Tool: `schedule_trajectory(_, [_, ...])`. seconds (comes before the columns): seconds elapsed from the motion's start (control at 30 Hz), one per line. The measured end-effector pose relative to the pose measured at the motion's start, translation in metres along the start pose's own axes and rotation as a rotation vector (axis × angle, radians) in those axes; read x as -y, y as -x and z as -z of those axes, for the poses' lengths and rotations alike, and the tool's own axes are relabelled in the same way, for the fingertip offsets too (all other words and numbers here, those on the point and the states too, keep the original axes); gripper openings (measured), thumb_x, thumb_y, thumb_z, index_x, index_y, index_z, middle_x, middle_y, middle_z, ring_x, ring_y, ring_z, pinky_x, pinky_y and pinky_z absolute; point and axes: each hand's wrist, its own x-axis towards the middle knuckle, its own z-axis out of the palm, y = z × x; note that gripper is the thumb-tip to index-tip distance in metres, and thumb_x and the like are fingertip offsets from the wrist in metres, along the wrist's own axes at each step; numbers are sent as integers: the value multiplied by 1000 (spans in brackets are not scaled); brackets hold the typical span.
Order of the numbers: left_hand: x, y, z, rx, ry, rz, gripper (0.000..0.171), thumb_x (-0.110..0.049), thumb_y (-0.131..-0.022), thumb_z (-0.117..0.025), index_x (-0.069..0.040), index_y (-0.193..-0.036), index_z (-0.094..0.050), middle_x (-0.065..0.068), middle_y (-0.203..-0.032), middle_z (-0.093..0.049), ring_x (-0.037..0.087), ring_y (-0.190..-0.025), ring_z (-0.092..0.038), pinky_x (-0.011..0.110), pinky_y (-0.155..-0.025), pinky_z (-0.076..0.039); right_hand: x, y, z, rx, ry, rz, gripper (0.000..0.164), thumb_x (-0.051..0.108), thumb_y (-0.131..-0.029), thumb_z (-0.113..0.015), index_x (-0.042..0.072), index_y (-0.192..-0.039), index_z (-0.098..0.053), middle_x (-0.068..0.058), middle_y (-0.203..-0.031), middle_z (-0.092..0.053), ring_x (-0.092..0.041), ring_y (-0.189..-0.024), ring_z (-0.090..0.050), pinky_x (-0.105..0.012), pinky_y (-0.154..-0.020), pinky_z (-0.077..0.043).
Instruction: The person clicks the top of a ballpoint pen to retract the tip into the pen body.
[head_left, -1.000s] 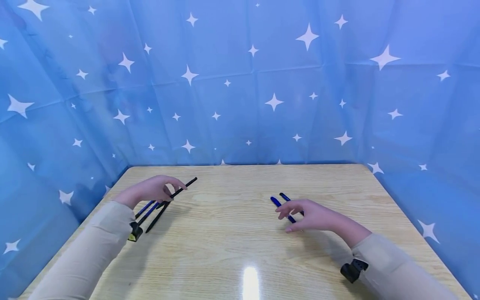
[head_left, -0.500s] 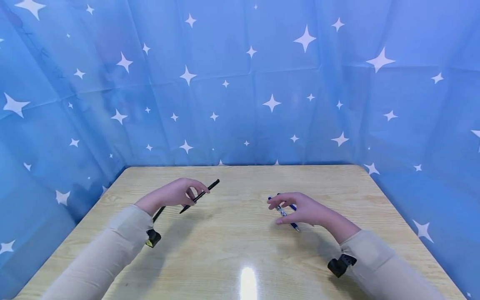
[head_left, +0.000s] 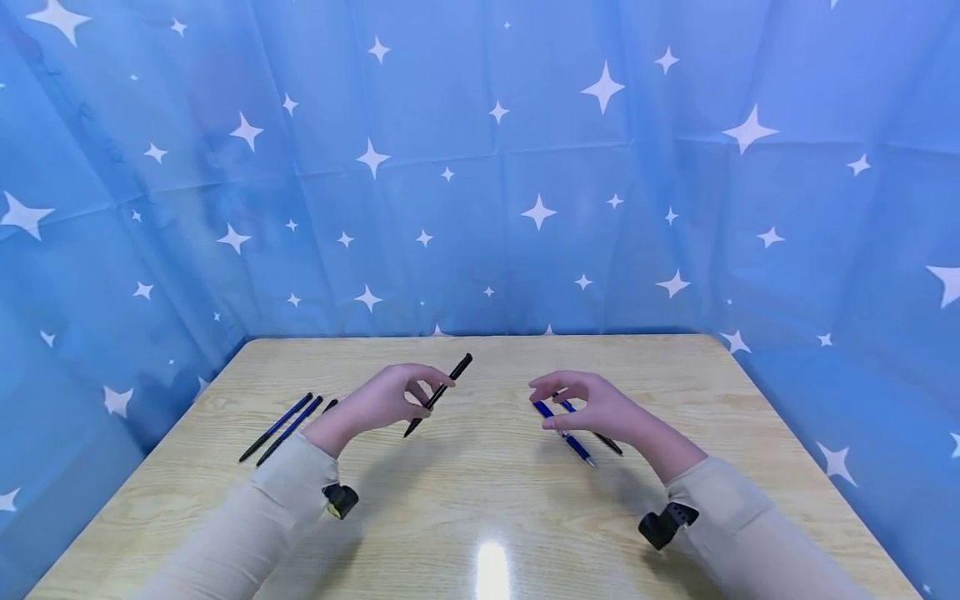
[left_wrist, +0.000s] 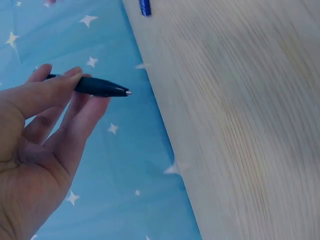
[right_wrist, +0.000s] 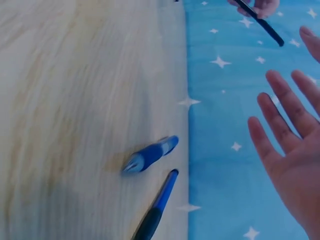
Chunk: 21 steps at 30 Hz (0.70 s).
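Observation:
Between thumb and fingertips my left hand (head_left: 378, 404) pinches a black pen (head_left: 438, 396), raised off the table and slanted, its tip down toward me. The left wrist view shows that pen's (left_wrist: 102, 88) dark barrel and small metal tip. To the right, my right hand (head_left: 603, 408) hovers with spread, relaxed fingers and grips nothing. Below it lie a blue pen with a pale middle (head_left: 576, 445) and a blue pen with a black grip (head_left: 611, 443), partly hidden by the hand. The right wrist view shows both: the pale-banded pen (right_wrist: 152, 154) and the black-gripped one (right_wrist: 162, 197).
On the table's left lie two blue-and-black pens (head_left: 276, 427) side by side, with a third, dark pen (head_left: 331, 405) mostly behind my left wrist. The wooden table (head_left: 450, 517) meets a blue star-patterned curtain (head_left: 480, 208) behind and at both sides.
My left hand has carried the black pen rightward, away from the pens at the left, which show more now. The right hand has shifted slightly left and away from me.

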Motion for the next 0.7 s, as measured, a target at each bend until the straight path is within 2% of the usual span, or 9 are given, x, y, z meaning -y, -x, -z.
schedule_trajectory(0.17, [-12,-5,-13,-101,75,-3,54,12,-81,-70,-17,-126,-65,4,-126,-60,15,-93,-66,29,-70,-56,8,-6,-3,-86,-51,36,50,12,-85,-76,13,-132,-58,-3,-121,-65,-27,-117,-56,-50,-100,-43])
schedule_trajectory(0.27, [-19,-7,-21,-150,129,-7,54,12,-81,-72,-16,-126,-65,4,-129,-59,17,-93,-66,30,-71,-57,13,-9,-5,-126,-77,52,51,13,-86,-77,12,-133,-58,-4,-122,-65,-29,-118,-56,-44,-100,-45])
schedule_trajectory(0.4, [-27,-9,-30,-195,198,0,50,9,-81,-74,-15,-124,-66,3,-125,-61,17,-93,-66,30,-70,-57,18,-12,-7,-168,-108,71,51,14,-86,-76,11,-133,-57,-5,-122,-65,-34,-119,-55,-42,-99,-45])
schedule_trajectory(0.53, [-35,-11,-39,-242,268,17,41,6,-81,-75,-12,-117,-67,4,-117,-63,17,-92,-67,31,-71,-58,23,-16,-10,-209,-141,98,50,13,-86,-76,11,-133,-58,-6,-122,-65,-31,-116,-57,-41,-98,-47])
schedule_trajectory(0.7, [-46,-14,-50,-300,443,48,35,9,-80,-74,-5,-111,-64,9,-108,-64,24,-92,-68,36,-71,-59,28,-19,-14,-242,-229,106,53,12,-85,-77,12,-134,-57,-12,-123,-63,-27,-113,-60,-46,-96,-48])
